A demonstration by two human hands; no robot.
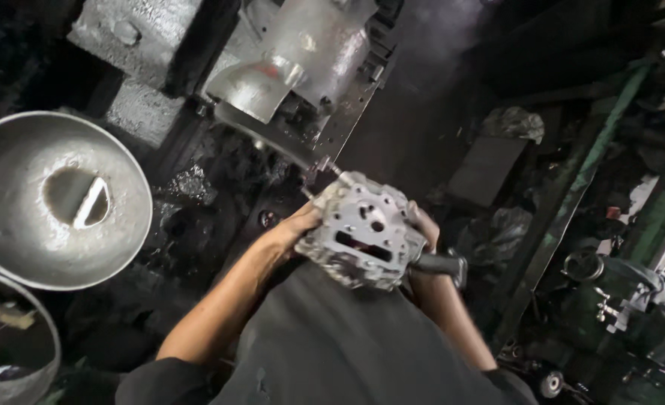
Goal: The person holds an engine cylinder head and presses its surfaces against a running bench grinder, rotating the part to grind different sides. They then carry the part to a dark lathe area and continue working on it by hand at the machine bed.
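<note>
At far left, a large dished metal bowl (58, 199) is lying face up, its centre holding a dark patch with a bright sliver whose nature is hard to make out; below it, the rim of a second round container (25, 337) is being cut off by the frame edge. Toward the middle, the left hand (291, 232) is gripping the left side of a cast aluminium housing (362, 232), fingers wrapped against it and partly hidden behind the casting. The housing is being held against the person's dark lap. The right hand (422, 229) is clasping the housing's right side, mostly hidden. A dark handle (441, 264) is protruding beneath it. The machinery (302, 60) above and the benches at right are sinking into shadow.
</note>
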